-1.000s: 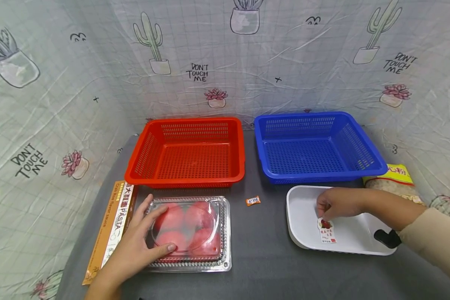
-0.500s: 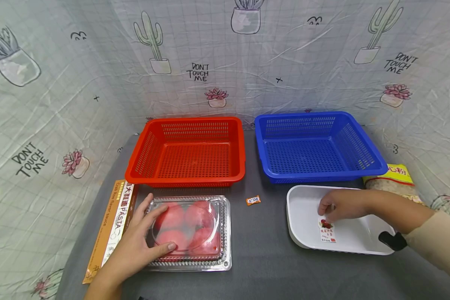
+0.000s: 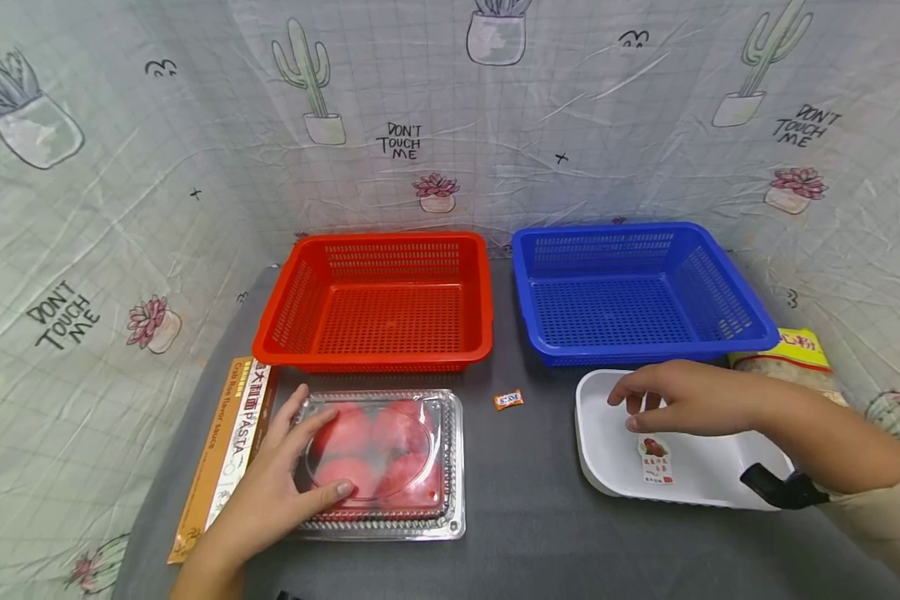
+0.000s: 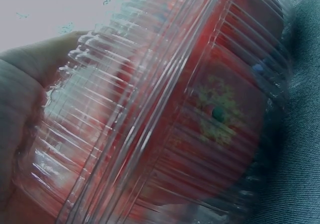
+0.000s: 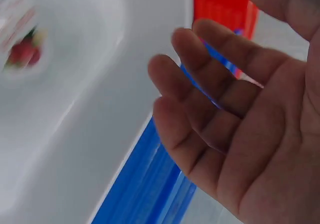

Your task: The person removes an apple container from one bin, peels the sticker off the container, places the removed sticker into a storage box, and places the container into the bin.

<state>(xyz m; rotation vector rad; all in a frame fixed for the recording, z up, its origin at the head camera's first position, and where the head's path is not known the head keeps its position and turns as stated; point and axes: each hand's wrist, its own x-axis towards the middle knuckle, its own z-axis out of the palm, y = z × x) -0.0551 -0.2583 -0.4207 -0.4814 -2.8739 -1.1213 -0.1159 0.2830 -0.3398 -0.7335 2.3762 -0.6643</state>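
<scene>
My left hand [image 3: 273, 483] rests with spread fingers on a clear plastic clamshell box [image 3: 456, 467], thumb on its lid. Inside are several round red fruits [image 3: 401, 433]; one fruit [image 4: 220, 114] shows a pale yellowish patch in the left wrist view. Over a white tray [image 3: 603, 442] hovers my right hand [image 3: 690, 400], its fingers loosely bent and holding nothing, as the right wrist view also shows. A small white card [image 3: 656, 469] with a red fruit picture and print lies in the tray, just below the fingertips.
Behind stand a red basket [image 3: 390, 363] and a blue basket [image 3: 645, 348]. A small orange-and-white wrapped packet [image 3: 508, 400] lies between box and tray. An orange-and-white pasta packet [image 3: 221, 454] is at the left, a yellow-topped bag [image 3: 798, 354] at the right.
My right hand has come up off the card, its fingers loosening, and moved slightly back; the card stays in the tray. My left hand keeps its place on the box.
</scene>
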